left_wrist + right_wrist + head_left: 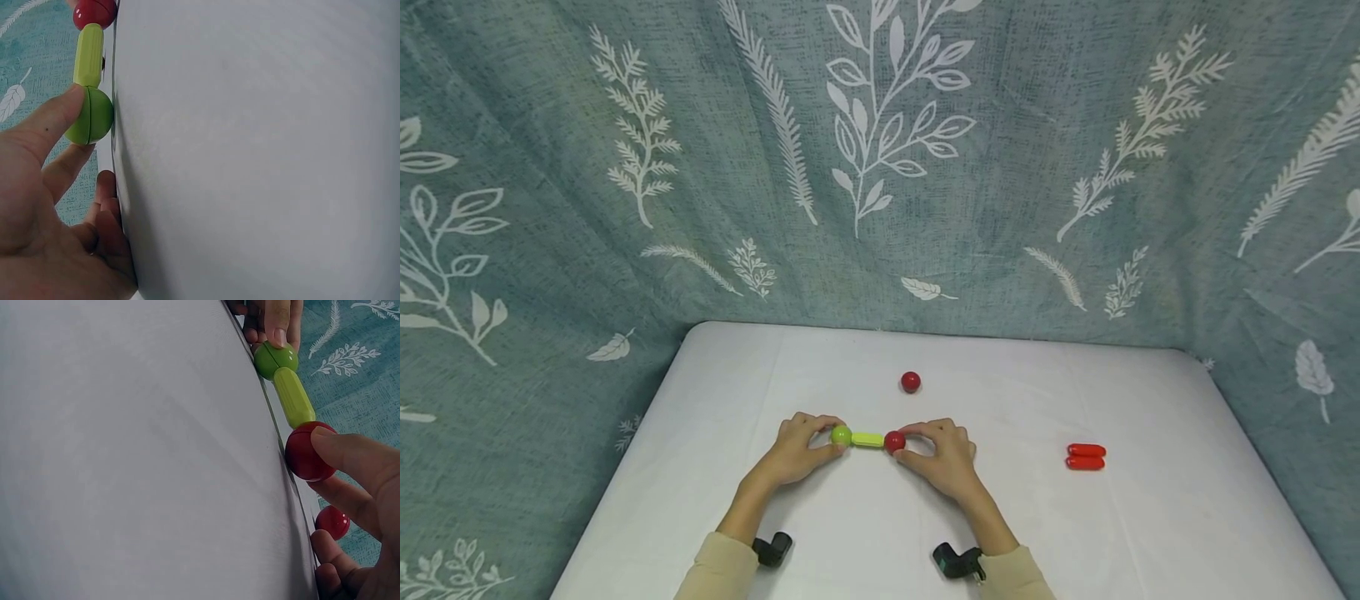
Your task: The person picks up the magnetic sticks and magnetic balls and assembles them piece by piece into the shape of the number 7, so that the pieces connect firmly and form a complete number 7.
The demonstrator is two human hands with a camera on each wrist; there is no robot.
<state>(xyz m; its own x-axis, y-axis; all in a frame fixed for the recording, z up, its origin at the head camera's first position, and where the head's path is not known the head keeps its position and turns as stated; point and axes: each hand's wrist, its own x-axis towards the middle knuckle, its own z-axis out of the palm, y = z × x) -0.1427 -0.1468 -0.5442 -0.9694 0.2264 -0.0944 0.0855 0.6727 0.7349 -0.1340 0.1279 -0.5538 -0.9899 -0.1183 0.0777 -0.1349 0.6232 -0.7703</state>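
A green ball (841, 436), a yellow-green rod (868, 440) and a red ball (894, 442) form one straight line just at the white table's middle. My left hand (801, 450) pinches the green ball between thumb and finger. On the other end, my right hand (946, 458) pinches the red ball the same way. In the left wrist view the rod (89, 56) meets the green ball (90, 117) directly. The right wrist view shows the rod (294, 399) touching the red ball (310, 452) too. How the joints fit inside is hidden.
A second red ball (911, 382) lies farther back on the white-covered table (760, 358). Two red rods (1086, 457) lie side by side on the right. Behind the table hangs a teal leaf-patterned cloth (985, 250). Black wrist devices (957, 561) sit by the sleeves.
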